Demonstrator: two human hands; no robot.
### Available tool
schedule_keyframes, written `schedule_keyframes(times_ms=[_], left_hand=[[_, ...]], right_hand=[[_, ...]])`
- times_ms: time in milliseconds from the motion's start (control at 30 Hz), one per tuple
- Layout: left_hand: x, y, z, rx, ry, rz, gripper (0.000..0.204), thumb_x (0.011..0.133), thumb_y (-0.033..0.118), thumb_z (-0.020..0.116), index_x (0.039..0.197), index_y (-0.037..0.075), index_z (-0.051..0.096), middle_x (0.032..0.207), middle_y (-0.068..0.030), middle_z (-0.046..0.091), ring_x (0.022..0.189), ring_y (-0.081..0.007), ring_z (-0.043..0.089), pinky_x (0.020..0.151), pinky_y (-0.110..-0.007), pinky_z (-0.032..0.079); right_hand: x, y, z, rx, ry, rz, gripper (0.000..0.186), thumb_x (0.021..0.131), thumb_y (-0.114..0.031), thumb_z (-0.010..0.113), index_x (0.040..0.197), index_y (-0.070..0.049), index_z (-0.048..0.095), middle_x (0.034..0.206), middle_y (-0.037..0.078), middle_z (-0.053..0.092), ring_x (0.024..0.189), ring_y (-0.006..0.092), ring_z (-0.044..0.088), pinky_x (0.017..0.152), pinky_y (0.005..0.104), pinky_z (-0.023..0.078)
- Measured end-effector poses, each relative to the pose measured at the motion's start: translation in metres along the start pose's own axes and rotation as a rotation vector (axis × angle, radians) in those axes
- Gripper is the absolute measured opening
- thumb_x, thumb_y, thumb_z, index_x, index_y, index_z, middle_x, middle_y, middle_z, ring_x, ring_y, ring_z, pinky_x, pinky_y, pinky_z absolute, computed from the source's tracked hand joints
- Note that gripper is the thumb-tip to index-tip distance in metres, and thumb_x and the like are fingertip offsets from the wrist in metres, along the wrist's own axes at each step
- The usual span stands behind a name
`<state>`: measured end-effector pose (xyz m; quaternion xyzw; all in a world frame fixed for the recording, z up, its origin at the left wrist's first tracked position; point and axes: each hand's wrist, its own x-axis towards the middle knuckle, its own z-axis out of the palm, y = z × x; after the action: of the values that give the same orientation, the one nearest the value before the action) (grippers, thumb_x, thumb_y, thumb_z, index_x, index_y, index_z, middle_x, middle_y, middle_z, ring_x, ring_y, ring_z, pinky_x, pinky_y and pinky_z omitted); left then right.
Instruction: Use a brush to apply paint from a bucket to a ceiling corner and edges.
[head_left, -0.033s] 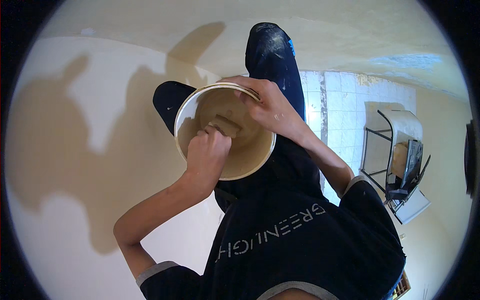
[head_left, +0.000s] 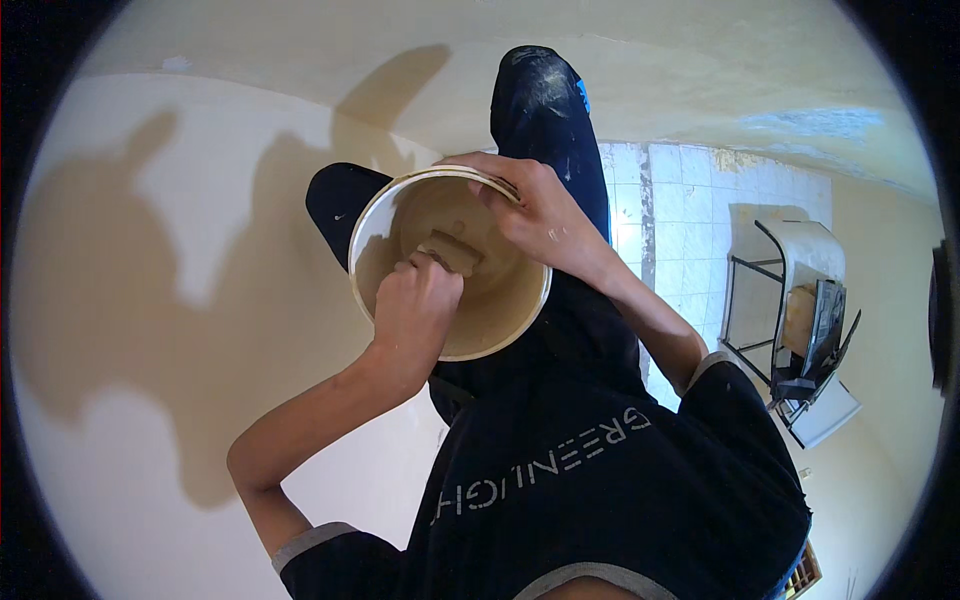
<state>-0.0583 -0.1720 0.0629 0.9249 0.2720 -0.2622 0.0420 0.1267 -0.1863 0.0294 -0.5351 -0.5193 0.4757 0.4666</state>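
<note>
Head view: a person worked over a white bucket.
Right hand: grip clamped on the bucket's rim, steadying it at frame centre.
Left hand: grip closed on a paste-coated tool, reaching inside.

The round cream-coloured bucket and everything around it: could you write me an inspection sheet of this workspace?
Surface: cream painted wall close in front, with the person's shadow on it; white tiled floor below.
Job's things: round cream-coloured bucket, its inside smeared with beige paste; a flat paste-coated tool inside it.
Clutter: dark metal-framed stand with a pale sheet draped over it, on the floor.
Hands: left hand reaches into the bucket and grips the tool; right hand grips the bucket's rim.
Cables: nothing seen.
Surroundings: the person's dark trousers and shoes, dusted white; pale yellow walls.
</note>
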Motion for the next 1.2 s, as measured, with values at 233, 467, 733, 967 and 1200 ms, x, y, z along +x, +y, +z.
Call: schedule_keyframes(times_ms=[233,467,733,967,1200], left_hand=[[0.001,-0.002,-0.002,0.002,0.008,-0.011,0.008,0.076,0.001,0.062,0.084,-0.001,0.064,0.081,-0.0177,0.060,0.076,-0.0291,0.068,0.060,-0.036,0.057],[0.000,0.000,-0.003,0.083,0.100,-0.008,0.013,0.070,0.002,0.068,0.083,0.003,0.069,0.078,-0.0122,0.063,0.069,-0.0201,0.067,0.055,-0.027,0.054],[-0.047,-0.014,-0.034,-0.086,0.117,-0.110,0.046,0.082,0.006,0.063,0.125,-0.004,0.054,0.092,-0.0167,0.061,0.076,-0.0255,0.067,0.058,-0.032,0.057],[-0.086,-0.015,-0.042,-0.560,0.170,-0.260,0.033,0.095,0.017,0.054,0.126,0.005,0.057,0.086,-0.0165,0.063,0.071,-0.0286,0.066,0.060,-0.040,0.053],[-0.105,-0.024,0.000,-1.259,0.239,-0.394,0.026,0.100,0.017,0.048,0.114,0.000,0.062,0.065,-0.0064,0.058,0.051,-0.0098,0.053,0.046,-0.025,0.040]], right_hand=[[0.001,0.002,0.002,-0.004,0.029,-0.038,0.034,0.089,0.004,0.047,0.120,0.000,0.061,0.105,0.019,0.068,0.095,0.0240,0.067,0.084,0.0319,0.049],[0.001,-0.001,0.000,-0.009,0.029,-0.017,0.036,0.085,0.005,0.048,0.118,0.001,0.061,0.107,0.021,0.067,0.101,0.0300,0.066,0.087,0.0354,0.050],[0.002,0.000,0.000,-0.014,0.022,0.028,0.039,0.082,0.005,0.048,0.118,0.002,0.060,0.106,0.024,0.066,0.101,0.0333,0.066,0.088,0.0373,0.050],[0.008,0.000,0.002,-0.004,-0.021,0.038,0.032,0.090,0.002,0.045,0.118,0.001,0.061,0.106,0.016,0.068,0.098,0.0162,0.063,0.088,0.0293,0.047],[0.009,0.003,0.006,-0.001,0.006,-0.008,0.036,0.085,0.003,0.046,0.118,0.001,0.060,0.101,0.021,0.068,0.094,0.0279,0.068,0.084,0.0345,0.050]])
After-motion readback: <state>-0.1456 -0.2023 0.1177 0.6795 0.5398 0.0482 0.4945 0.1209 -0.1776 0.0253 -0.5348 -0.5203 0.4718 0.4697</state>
